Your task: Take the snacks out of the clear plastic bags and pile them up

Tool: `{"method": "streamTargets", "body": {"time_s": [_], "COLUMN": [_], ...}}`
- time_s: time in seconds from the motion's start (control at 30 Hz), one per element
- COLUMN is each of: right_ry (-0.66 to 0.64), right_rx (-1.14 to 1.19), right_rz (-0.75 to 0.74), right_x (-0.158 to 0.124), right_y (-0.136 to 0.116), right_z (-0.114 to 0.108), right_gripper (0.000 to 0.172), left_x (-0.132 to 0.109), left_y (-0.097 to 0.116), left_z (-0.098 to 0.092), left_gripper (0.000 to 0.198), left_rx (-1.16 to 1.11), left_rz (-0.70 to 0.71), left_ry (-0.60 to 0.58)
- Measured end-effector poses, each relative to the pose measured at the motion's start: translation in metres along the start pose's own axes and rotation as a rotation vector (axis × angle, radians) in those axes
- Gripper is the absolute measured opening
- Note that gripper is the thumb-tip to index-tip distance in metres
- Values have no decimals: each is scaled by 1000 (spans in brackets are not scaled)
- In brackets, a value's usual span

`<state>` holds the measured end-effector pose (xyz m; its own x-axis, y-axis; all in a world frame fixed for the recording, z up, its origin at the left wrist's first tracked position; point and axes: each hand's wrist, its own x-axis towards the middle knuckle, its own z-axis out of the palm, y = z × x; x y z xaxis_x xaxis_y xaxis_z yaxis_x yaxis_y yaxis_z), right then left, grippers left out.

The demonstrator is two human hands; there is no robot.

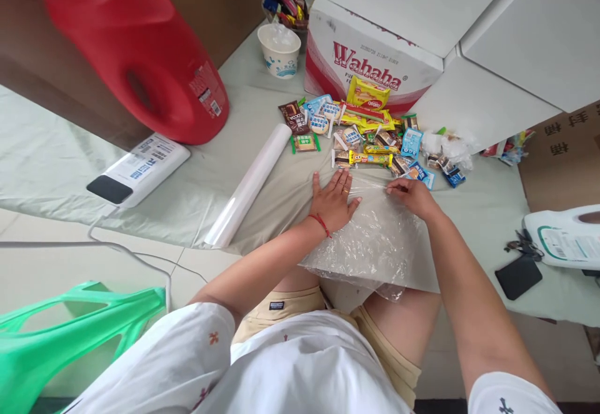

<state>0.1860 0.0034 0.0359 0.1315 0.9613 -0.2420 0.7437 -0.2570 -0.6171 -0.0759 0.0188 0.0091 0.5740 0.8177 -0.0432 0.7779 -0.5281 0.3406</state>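
Note:
Clear plastic film [375, 245] lies crinkled over the front of the cloth-covered table and hangs past its edge above my legs. My left hand [332, 204] rests flat on the film's left side, fingers spread. At the film's upper right, my right hand [412, 196] pinches its edge between thumb and fingers. Just beyond both hands is a pile of wrapped snacks [370, 159], with a yellow packet [368, 94] at the back. A roll of clear film [248, 186] lies slantwise left of my left hand.
A red jug [187, 98], a white power strip [140, 170] and a green stool [84, 320] are at the left. Behind stand a paper cup [279, 50] and a Wahaba carton [370, 57]. A black wallet [518, 276], keys [524, 245] and white bottle [565, 237] lie right.

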Motion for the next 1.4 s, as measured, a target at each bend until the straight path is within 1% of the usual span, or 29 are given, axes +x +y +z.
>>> {"method": "streamTargets", "body": {"time_s": [0.1, 0.13, 0.2, 0.27, 0.33, 0.4, 0.43, 0.47, 0.53, 0.63, 0.77, 0.87, 0.93, 1.0, 1.07, 1.1, 1.13, 1.2, 1.23, 1.3, 1.33, 1.4], "right_ry": [3, 21, 103, 214, 269, 217, 161, 103, 24, 26, 67, 48, 43, 124, 243, 287, 276, 194, 150, 126, 143, 211], "right_rx": [-38, -75, -182, -313, -449, -588, -661, -733, -868, -1013, -1081, -1055, -1000, -879, -647, -485, -286, 170, 332, 500, 555, 596], "right_rz": [16, 15, -11, -90, -188, -242, -244, -235, -191, -130, -78, -6, 37, 50, 32, 28, 46, 201, 291, 419, 448, 460], "right_x": [0, 1, 6, 17, 34, 53, 62, 70, 79, 76, 61, 60, 58, 44, 14, -7, -30, -77, -98, -126, -132, -130], "right_y": [1, 1, -4, -14, -28, -44, -51, -57, -65, -63, -56, -59, -62, -65, -68, -70, -73, -77, -79, -82, -83, -85], "right_z": [-6, -8, -11, -15, -17, -18, -19, -20, -24, -31, -31, -28, -32, -42, -48, -46, -41, -19, -3, 34, 53, 82], "right_gripper": [33, 31, 31, 35, 48, 68, 74, 75, 66, 55, 55, 55, 49, 38, 33, 34, 38, 47, 50, 53, 52, 48], "left_x": [2, 2, 3, 2, 2, 1, 1, 1, 2, 3, 4, 3, 2, 3, 4, 5, 6, 7, 8, 8, 8, 7], "left_y": [-2, -4, -6, -8, -8, -8, -8, -8, -7, -8, -8, -10, -10, -11, -10, -10, -9, -9, -9, -9, -9, -10], "left_z": [-3, -4, -5, -4, -3, -2, -2, -2, -2, -1, 1, 2, 1, 0, 0, 0, 0, 0, 0, 0, 1, 1], "left_gripper": [70, 69, 67, 66, 66, 66, 66, 65, 65, 67, 66, 65, 65, 65, 65, 65, 64, 63, 62, 61, 61, 61], "left_rx": [-9, -11, -11, -12, -15, -21, -26, -31, -44, -63, -71, -60, -53, -52, -65, -75, -87, -107, -113, -116, -114, -104], "left_rz": [-8, -6, 3, 13, 16, 19, 20, 21, 21, 18, 24, 34, 39, 38, 34, 31, 28, 24, 24, 26, 28, 29], "left_ry": [-18, -27, -35, -26, -8, 6, 9, 11, 17, 40, 65, 62, 48, 33, 25, 26, 28, 28, 26, 24, 26, 37]}}
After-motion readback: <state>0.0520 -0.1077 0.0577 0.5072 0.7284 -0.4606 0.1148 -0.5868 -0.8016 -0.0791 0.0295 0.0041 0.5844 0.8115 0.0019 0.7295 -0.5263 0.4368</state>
